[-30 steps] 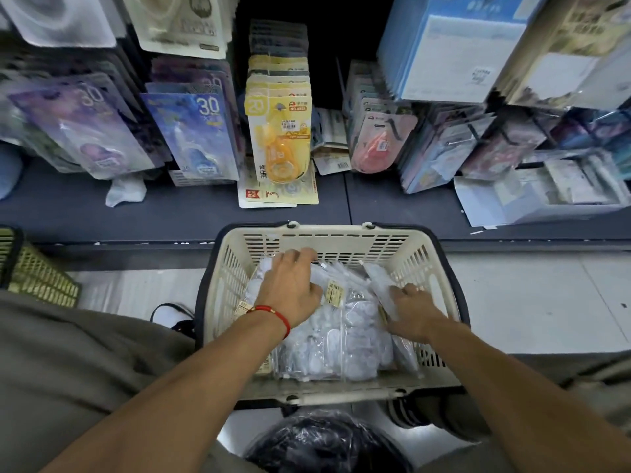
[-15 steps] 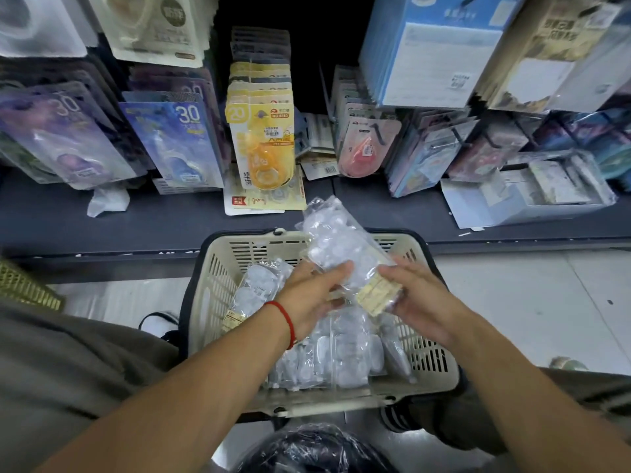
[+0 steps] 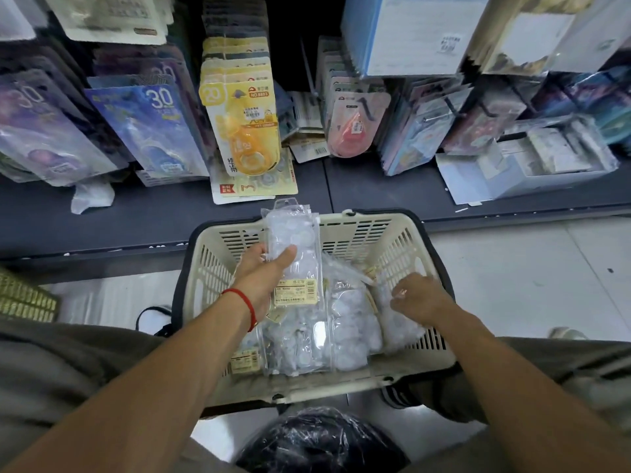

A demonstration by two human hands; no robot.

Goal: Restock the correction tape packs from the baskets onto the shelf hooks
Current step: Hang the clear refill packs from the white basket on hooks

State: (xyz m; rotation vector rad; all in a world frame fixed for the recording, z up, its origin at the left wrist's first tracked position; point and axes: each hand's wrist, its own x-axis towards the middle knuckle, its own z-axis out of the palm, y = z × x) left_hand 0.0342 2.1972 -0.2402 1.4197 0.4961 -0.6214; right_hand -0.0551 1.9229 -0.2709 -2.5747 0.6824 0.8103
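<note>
Basket (image 3: 403, 233) packs half hide right hand (image 3: 418, 298) fingertips.

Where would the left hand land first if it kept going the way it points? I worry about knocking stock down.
Probably the yellow packs on the shelf: the left hand aims its clear pack there, though depth is unclear.

One head-worn wide view looks steeply down, close over the basket (image 3: 403, 233), toward the seemingly low shelf (image 3: 153, 213) ahead.
</note>
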